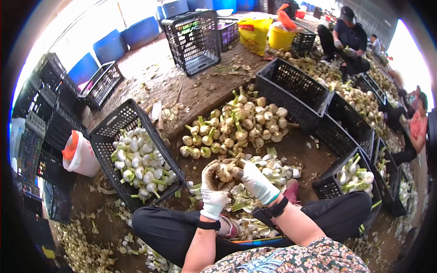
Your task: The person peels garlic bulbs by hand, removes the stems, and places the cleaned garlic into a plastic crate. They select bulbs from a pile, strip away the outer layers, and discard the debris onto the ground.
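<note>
Both my hands wear dirty white work gloves and meet on one muddy garlic bulb [225, 171] in front of my lap. My left hand [213, 186] grips the bulb from the left side. My right hand [256, 180] holds it from the right, fingers curled over its top. Just beyond lies a heap of unpeeled garlic bulbs [236, 125] with green stalks on the ground. Under my hands is a pile of peeled skins and cut stalks [268, 166]. I sit cross-legged in black trousers.
A black crate [107, 132] at my left holds cleaned white bulbs [139, 161]; another black crate [328, 184] at my right holds a few. A black crate [291, 86] stands behind the heap. A white bucket [82, 154] is far left. Other people sit sorting at the back right [348, 36].
</note>
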{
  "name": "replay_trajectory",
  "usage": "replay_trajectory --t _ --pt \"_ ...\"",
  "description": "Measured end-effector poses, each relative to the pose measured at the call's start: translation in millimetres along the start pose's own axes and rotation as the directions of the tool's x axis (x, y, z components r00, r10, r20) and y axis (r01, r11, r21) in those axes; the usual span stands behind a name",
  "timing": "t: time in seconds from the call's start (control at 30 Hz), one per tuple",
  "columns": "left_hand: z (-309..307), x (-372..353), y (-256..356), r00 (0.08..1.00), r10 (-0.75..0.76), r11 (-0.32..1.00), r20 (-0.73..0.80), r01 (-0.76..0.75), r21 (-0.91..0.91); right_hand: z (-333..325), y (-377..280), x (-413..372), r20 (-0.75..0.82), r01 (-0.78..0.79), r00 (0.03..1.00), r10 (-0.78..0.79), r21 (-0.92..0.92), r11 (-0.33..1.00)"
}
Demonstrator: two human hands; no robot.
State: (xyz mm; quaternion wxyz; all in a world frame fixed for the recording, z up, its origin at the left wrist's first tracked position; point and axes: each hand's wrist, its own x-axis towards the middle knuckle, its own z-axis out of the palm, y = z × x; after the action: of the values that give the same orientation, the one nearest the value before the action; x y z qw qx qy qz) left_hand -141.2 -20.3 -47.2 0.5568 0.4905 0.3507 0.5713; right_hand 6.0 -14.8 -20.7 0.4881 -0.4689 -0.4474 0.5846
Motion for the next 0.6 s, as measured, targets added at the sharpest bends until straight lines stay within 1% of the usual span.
replay_trajectory --t 0.03,0.07,0.1,0.13,0.17,0.2,0.23,0.3,0.37,0.43,0.47,0.5,0.53,0.57,0.6 --pt "5 -2 4 1.000 0.011 0.999 0.018 -0.012 0.035 -11 35 4 -0.083 0.106 0.985 -0.151 -0.401 0.910" --pt "9 -3 7 0.999 0.024 0.997 0.037 -0.026 0.071 -6 32 -1 -0.115 0.077 0.990 -0.085 -0.074 0.994" --pt "12 -4 9 0.998 0.035 0.996 0.055 -0.039 0.075 -1 27 -3 -0.115 0.049 0.993 -0.020 0.262 0.964" --pt "14 -6 9 0.998 0.046 0.996 0.052 -0.050 0.069 -4 21 -8 -0.122 0.068 0.992 -0.037 0.265 0.962" --pt "14 -9 8 0.997 0.053 0.996 0.047 -0.056 0.063 -3 -4 -21 -0.073 0.010 0.997 0.012 0.287 0.958" --pt "15 -10 7 0.992 0.108 0.986 0.062 -0.114 0.119 -3 -21 -30 -0.023 -0.053 0.998 0.063 0.307 0.950" --pt "16 -11 6 0.991 0.110 0.986 0.072 -0.118 0.121 -5 -25 -36 -0.029 -0.043 0.998 0.055 0.312 0.949" --pt "18 -13 7 0.995 0.062 0.985 0.078 -0.074 0.158 -10 -30 -46 0.000 -0.047 0.999 0.053 0.470 0.882" --pt "23 -15 6 0.993 0.062 0.990 0.096 -0.073 0.124 -19 -27 -48 0.006 -0.047 0.999 0.049 0.461 0.886" --pt "29 -16 6 0.994 -0.015 0.994 0.106 0.026 -0.102 -29 -28 -51 0.038 -0.063 0.998 0.051 0.406 0.912" --pt "32 -18 9 0.991 -0.013 0.981 0.130 0.038 -0.193 -38 -27 -49 0.051 -0.040 0.998 0.030 0.204 0.978" --pt "38 -21 24 0.989 -0.037 0.949 0.145 0.080 -0.306 -45 -32 -52 0.001 0.001 1.000 -0.001 -0.015 1.000" --pt "40 -21 37 0.971 -0.166 0.889 0.175 0.224 -0.398 -53 -26 -53 0.010 0.116 0.993 -0.115 -0.027 0.993" --pt "40 -20 44 0.933 -0.288 0.801 0.216 0.359 -0.480 -57 -27 -53 0.021 0.228 0.974 -0.228 -0.037 0.973" --pt "38 -18 38 0.930 -0.258 0.823 0.261 0.353 -0.444 -62 -27 -55 0.019 0.272 0.962 -0.272 -0.043 0.961"
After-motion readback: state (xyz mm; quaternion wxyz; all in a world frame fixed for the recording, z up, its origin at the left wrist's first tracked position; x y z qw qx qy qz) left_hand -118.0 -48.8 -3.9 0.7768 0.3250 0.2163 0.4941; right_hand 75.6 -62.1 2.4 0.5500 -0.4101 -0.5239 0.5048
